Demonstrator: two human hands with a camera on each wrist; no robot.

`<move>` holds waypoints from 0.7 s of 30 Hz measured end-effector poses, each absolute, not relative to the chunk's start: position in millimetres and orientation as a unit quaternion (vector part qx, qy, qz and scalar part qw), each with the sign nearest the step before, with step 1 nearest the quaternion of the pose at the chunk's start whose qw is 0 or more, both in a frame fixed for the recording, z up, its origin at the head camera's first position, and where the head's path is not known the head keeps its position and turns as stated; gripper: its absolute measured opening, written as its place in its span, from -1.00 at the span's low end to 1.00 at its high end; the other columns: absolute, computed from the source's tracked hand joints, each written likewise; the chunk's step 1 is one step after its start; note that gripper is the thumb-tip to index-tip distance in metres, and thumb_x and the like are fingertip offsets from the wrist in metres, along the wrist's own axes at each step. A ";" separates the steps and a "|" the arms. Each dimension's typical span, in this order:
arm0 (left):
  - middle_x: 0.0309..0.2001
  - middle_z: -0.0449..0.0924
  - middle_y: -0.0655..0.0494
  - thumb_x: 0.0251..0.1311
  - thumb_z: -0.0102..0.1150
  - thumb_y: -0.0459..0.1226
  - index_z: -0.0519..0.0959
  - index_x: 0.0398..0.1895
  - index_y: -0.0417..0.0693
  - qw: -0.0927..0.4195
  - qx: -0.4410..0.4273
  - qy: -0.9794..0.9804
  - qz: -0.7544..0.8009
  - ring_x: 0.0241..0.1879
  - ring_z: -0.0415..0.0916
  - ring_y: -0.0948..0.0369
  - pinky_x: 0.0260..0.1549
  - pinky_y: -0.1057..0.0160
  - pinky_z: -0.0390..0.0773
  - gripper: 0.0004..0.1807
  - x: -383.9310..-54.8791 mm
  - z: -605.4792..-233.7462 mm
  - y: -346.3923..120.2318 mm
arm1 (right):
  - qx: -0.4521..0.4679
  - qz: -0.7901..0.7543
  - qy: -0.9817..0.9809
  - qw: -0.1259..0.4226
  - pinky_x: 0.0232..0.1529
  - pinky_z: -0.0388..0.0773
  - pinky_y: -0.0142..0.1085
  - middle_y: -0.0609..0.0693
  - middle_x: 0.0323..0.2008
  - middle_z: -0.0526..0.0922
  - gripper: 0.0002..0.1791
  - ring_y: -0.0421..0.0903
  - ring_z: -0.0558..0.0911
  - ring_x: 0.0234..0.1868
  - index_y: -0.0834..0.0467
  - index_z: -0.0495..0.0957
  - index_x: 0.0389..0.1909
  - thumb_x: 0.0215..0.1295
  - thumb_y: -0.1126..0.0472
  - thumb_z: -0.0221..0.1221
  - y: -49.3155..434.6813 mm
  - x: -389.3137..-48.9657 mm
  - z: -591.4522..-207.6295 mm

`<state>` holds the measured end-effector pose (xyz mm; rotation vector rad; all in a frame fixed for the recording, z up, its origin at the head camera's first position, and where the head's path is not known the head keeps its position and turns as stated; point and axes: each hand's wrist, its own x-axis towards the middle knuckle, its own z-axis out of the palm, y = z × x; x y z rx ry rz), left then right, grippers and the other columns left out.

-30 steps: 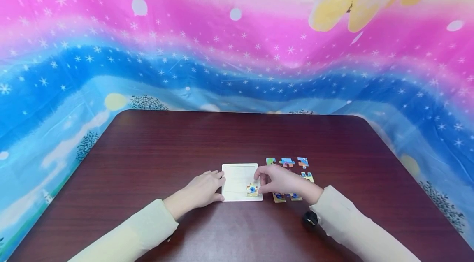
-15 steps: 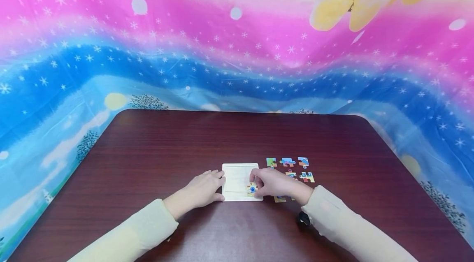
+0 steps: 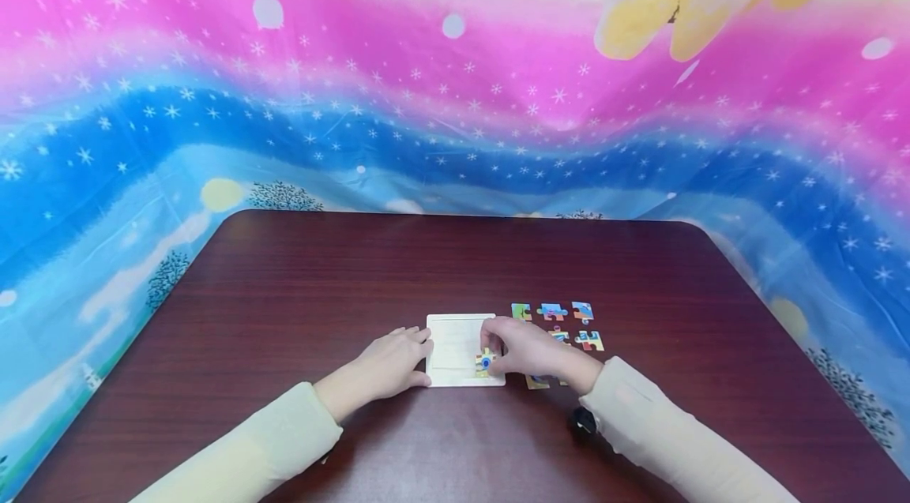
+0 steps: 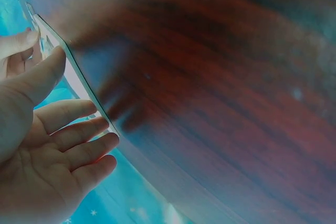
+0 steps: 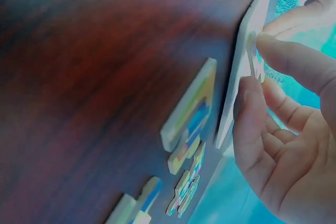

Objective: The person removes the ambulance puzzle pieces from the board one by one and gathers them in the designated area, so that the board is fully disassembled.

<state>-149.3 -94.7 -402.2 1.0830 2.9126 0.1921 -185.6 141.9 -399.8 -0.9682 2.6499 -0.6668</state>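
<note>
A pale puzzle tray (image 3: 449, 343) lies on the dark wood table. My left hand (image 3: 387, 365) rests at its left edge; in the left wrist view the fingers (image 4: 86, 150) reach out fairly straight against the tray's rim. At the tray's near right corner sits a yellow puzzle piece (image 3: 484, 364) with a blue round mark. My right hand (image 3: 524, 347) pinches this piece; the right wrist view has its thumb and fingertips at the piece's edges, over the tray (image 5: 242, 51). Part of the piece is hidden behind the fingers.
Right of the tray lie several loose puzzle pieces, among them a green piece (image 3: 520, 312), a blue one (image 3: 582, 311) and a yellow-red one (image 3: 589, 340). My right forearm covers some nearer pieces. A printed cloth (image 3: 455, 108) hangs behind the table (image 3: 355, 266).
My right hand has moved left from the tray's right edge over the corner piece. The piece has shifted very slightly. My left hand has stayed in place.
</note>
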 end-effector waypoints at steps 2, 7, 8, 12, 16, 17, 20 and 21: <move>0.07 0.46 -0.20 0.00 0.30 -0.10 0.53 -0.22 -0.21 0.013 0.349 0.935 0.061 0.09 0.39 -0.08 0.10 0.03 0.32 -0.61 -149.3 -402.0 -94.7 | -0.334 -0.251 0.900 0.121 -0.56 0.34 -0.40 -0.18 -0.60 0.42 -0.75 -0.28 0.37 -0.58 0.05 0.44 -0.44 -0.10 0.36 0.29 143.5 -187.0 -398.4; 0.08 0.45 -0.20 0.01 0.30 -0.10 0.53 -0.21 -0.21 0.016 0.348 0.936 0.061 0.10 0.39 -0.08 0.11 0.03 0.32 -0.61 -149.6 -401.7 -94.7 | -0.320 -0.294 0.890 0.140 -0.62 0.37 -0.38 -0.18 -0.65 0.44 -0.82 -0.26 0.39 -0.63 0.03 0.51 -0.45 0.03 0.39 0.21 147.2 -188.5 -393.4; 0.08 0.45 -0.20 0.01 0.30 -0.10 0.53 -0.21 -0.21 0.017 0.347 0.936 0.061 0.10 0.38 -0.08 0.11 0.03 0.31 -0.61 -149.7 -401.7 -94.6 | -0.313 -0.297 0.890 0.145 -0.62 0.38 -0.37 -0.18 -0.65 0.46 -0.82 -0.25 0.40 -0.63 0.02 0.52 -0.44 0.05 0.39 0.21 147.9 -188.5 -392.9; 0.09 0.44 -0.20 0.01 0.29 -0.10 0.53 -0.21 -0.20 0.020 0.346 0.936 0.059 0.11 0.38 -0.07 0.12 0.04 0.30 -0.61 -150.5 -401.6 -94.2 | -0.299 -0.308 0.888 0.163 -0.62 0.41 -0.33 -0.14 -0.63 0.49 -0.82 -0.22 0.42 -0.64 0.04 0.55 -0.38 0.08 0.40 0.21 149.8 -188.5 -392.9; 0.09 0.45 -0.19 0.01 0.30 -0.10 0.53 -0.22 -0.20 0.019 0.346 0.936 0.059 0.10 0.38 -0.07 0.12 0.04 0.31 -0.61 -151.0 -401.7 -94.0 | -0.299 -0.313 0.886 0.166 -0.60 0.40 -0.32 -0.12 -0.62 0.49 -0.82 -0.20 0.42 -0.63 0.05 0.55 -0.36 0.09 0.40 0.22 150.5 -188.2 -392.6; 0.09 0.45 -0.19 0.01 0.30 -0.10 0.53 -0.21 -0.20 0.019 0.347 0.936 0.060 0.10 0.38 -0.08 0.12 0.04 0.31 -0.61 -151.1 -401.7 -94.0 | -0.298 -0.316 0.886 0.166 -0.61 0.40 -0.33 -0.12 -0.62 0.48 -0.82 -0.20 0.42 -0.64 0.05 0.55 -0.36 0.10 0.40 0.22 150.5 -187.8 -392.3; 0.09 0.45 -0.19 0.01 0.30 -0.10 0.53 -0.21 -0.21 0.019 0.346 0.936 0.061 0.10 0.38 -0.08 0.12 0.03 0.30 -0.61 -151.1 -401.5 -94.1 | -0.292 -0.326 0.883 0.170 -0.65 0.38 -0.33 -0.10 -0.62 0.47 -0.82 -0.18 0.41 -0.66 0.06 0.54 -0.36 0.11 0.41 0.20 150.3 -187.3 -392.1; 0.09 0.45 -0.19 0.01 0.30 -0.10 0.53 -0.20 -0.21 0.018 0.346 0.936 0.061 0.10 0.38 -0.08 0.12 0.03 0.30 -0.60 -150.9 -401.3 -94.1 | -0.289 -0.331 0.882 0.171 -0.67 0.37 -0.33 -0.09 -0.62 0.47 -0.82 -0.18 0.41 -0.66 0.07 0.54 -0.36 0.12 0.42 0.18 150.4 -187.2 -392.0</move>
